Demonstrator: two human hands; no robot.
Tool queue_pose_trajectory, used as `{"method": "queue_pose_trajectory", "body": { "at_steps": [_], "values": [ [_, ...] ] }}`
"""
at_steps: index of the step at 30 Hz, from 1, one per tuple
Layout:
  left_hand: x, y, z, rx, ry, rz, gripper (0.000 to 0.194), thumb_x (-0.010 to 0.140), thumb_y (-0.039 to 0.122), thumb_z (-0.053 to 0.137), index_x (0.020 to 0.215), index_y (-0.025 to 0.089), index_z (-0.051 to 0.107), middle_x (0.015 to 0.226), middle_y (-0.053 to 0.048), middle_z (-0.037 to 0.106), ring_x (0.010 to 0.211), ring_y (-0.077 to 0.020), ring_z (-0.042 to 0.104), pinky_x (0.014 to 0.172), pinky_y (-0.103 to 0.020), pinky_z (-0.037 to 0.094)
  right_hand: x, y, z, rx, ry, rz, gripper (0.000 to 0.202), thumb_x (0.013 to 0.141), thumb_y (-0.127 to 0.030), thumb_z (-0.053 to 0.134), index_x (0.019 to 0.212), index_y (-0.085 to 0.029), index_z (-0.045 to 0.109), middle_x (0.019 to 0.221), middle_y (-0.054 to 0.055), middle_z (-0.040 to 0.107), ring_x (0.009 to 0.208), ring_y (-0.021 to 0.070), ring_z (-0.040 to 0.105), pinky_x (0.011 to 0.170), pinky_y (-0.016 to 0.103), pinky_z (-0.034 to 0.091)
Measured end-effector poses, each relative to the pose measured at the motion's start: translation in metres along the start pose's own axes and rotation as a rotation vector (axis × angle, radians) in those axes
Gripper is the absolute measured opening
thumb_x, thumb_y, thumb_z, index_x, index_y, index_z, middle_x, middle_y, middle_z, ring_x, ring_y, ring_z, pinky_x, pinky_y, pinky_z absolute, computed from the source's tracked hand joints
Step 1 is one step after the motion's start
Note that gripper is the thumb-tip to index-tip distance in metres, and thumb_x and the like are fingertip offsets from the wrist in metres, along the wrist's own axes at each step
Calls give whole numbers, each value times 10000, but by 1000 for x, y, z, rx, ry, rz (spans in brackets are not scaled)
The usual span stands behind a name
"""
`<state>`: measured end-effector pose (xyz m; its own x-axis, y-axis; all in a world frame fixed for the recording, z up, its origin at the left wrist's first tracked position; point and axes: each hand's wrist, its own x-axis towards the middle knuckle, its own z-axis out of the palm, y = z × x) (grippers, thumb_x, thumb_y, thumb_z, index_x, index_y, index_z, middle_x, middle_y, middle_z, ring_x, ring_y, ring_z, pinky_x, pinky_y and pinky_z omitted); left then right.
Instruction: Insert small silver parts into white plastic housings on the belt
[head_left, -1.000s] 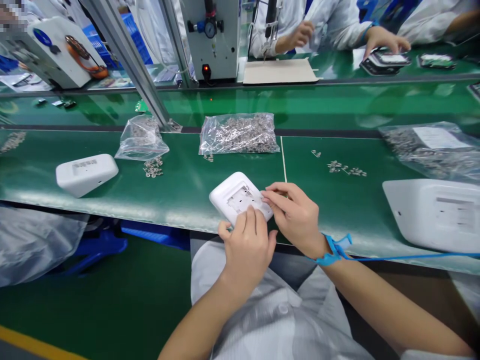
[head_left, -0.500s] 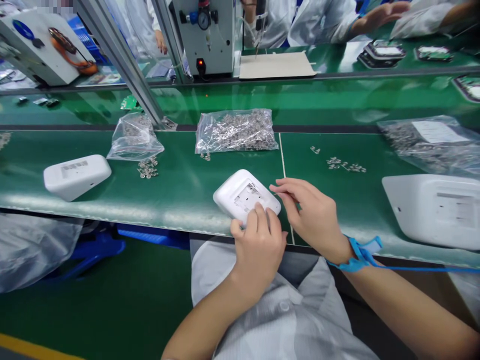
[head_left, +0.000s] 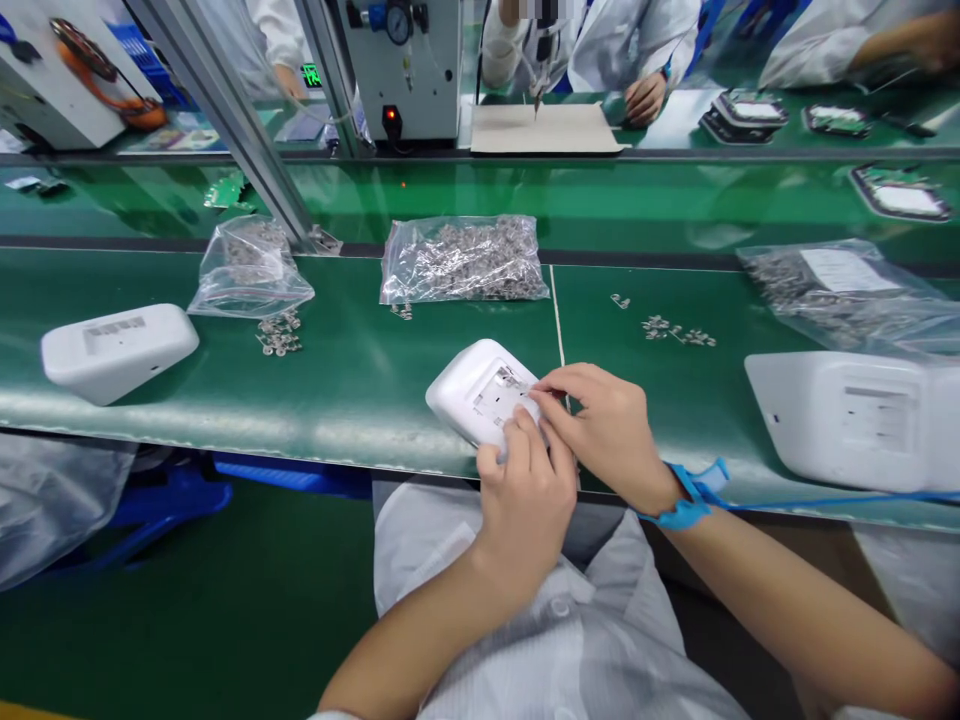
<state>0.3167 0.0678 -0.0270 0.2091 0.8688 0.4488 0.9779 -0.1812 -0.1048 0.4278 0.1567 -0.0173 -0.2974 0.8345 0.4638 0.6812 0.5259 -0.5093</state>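
A white plastic housing (head_left: 457,388) with a rectangular recess in its upper face rests tilted near the bench's front edge. My left hand (head_left: 529,490) grips its near side, fingers bent over the rim. Thumb and forefinger of my right hand (head_left: 604,425) are pinched together at the recess's right edge. They hold a small metal contact piece, mostly hidden by the fingertips. Other metal bits show inside the recess. Similar loose metal contacts (head_left: 679,332) lie behind my right hand, with another small pile (head_left: 279,333) to the left.
Clear bags of metal parts (head_left: 465,260) lie along the back, one left (head_left: 251,268), one right (head_left: 832,290). More white housings stand left (head_left: 120,350) and right (head_left: 817,420). A metal post (head_left: 247,140) rises behind. A blue wrist cord (head_left: 825,502) trails rightward. Co-workers sit opposite.
My right hand has moved left, bringing its pinched fingertips from beside the housing onto the recess edge. My left hand keeps its grip. The view has shifted slightly.
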Motion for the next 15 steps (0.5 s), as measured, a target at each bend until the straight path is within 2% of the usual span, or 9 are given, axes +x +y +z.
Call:
{"method": "queue_pose_trajectory", "body": {
  "at_steps": [5,11,15],
  "values": [
    [0,0,-1,10,-17,-13,388,1001,276,523,1326,106,647,1337,-164,685,1153,-238,605,876,-420,374,5,-4,-5,15,-158,75,98,901,-212,636,810,-194,666,822,34,684,776,194,636,693,325,474],
    [-8,7,11,70,79,-28,403,946,291,600,1307,124,665,1338,-172,682,1213,-258,573,902,-416,356,13,-10,-6,-12,-194,152,157,877,-214,648,725,-189,616,754,12,640,707,161,594,641,292,425],
    [-10,9,14,77,76,-37,428,940,311,605,1328,139,658,1367,-160,669,1241,-257,561,921,-416,357,17,-11,-5,-11,-242,177,166,859,-205,651,701,-187,605,733,7,628,685,151,579,624,286,414]
  ]
}}
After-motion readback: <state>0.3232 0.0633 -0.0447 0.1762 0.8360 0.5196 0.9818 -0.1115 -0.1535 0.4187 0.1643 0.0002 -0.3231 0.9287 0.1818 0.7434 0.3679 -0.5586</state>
